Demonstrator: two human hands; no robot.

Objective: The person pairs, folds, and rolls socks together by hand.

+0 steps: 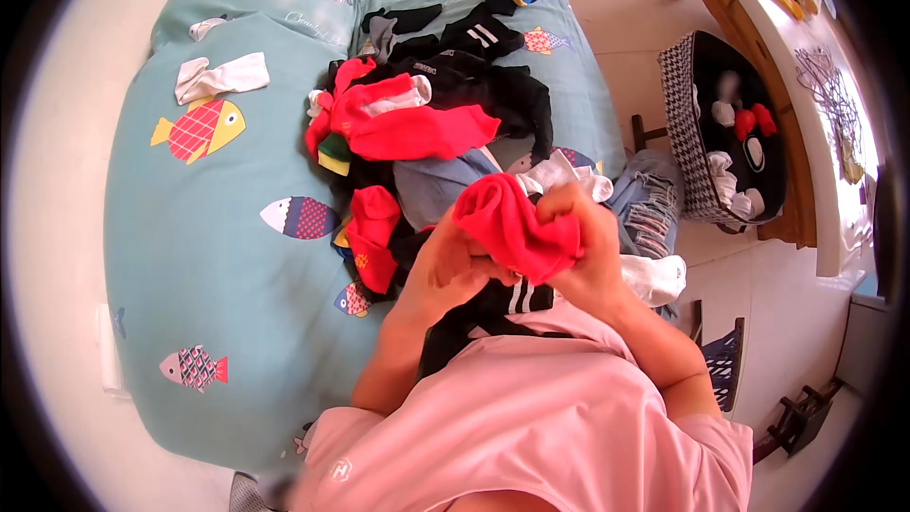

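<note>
Both of my hands grip a red sock (pixel 517 228), bunched up in front of my chest. My left hand (pixel 457 265) has its fingers closed at the sock's left side. On the other side my right hand (pixel 590 242) pinches the edge of the fabric. Beneath and beyond them spreads a pile of socks on the bed. It holds several red socks (pixel 417 131), a red sock with a yellow mark (pixel 373 237), black socks (pixel 474 85) and a grey-blue cloth (pixel 441 185). Close to my right hand lie a white sock (pixel 654 277) and ripped jeans (pixel 649 204).
The bed has a teal cover (pixel 190 275) printed with fish. A single white sock (pixel 223 76) lies at its left. On the right, a houndstooth basket (pixel 690 133) holds rolled socks beside a wooden table (pixel 730 14). A small dark stool (pixel 801 417) stands lower right.
</note>
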